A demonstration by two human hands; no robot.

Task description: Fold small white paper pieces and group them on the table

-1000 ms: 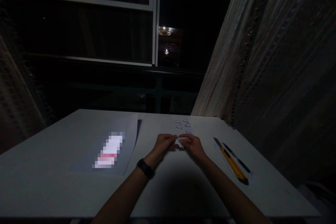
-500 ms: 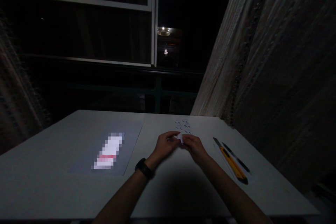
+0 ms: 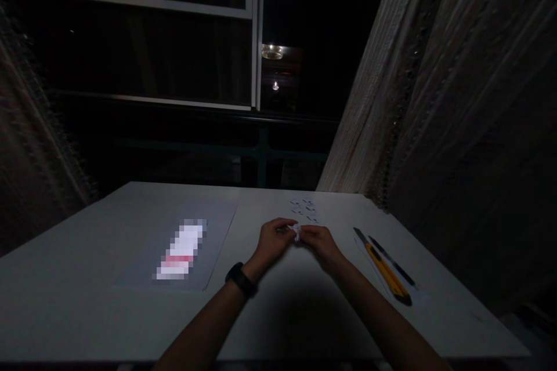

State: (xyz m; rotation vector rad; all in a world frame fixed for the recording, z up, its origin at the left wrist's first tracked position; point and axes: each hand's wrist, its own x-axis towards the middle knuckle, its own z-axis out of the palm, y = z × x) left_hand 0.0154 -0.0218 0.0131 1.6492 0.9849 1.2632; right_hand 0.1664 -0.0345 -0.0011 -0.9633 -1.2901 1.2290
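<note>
Between my two hands is a small folded piece of white paper (image 3: pixel 297 232), its exact shape too small and dim to make out. My left hand (image 3: pixel 275 240), with a black watch on the wrist, pinches it from the left. From the right, the fingertips of my right hand (image 3: pixel 321 243) close on its other side. Just beyond my hands, several small folded paper pieces (image 3: pixel 310 208) lie on the white table (image 3: pixel 270 324) in two rough columns.
On the left lies a grey sheet (image 3: pixel 217 243) with a blurred bright white-and-red patch on it. A yellow utility knife (image 3: pixel 387 275) and a black pen (image 3: pixel 394 261) rest on paper at right. Curtains (image 3: pixel 361 98) hang beside the dark window.
The paper between my fingers has turned and shifted slightly left, and my right fingertips have changed their hold on it. The things on the table have stayed put.
</note>
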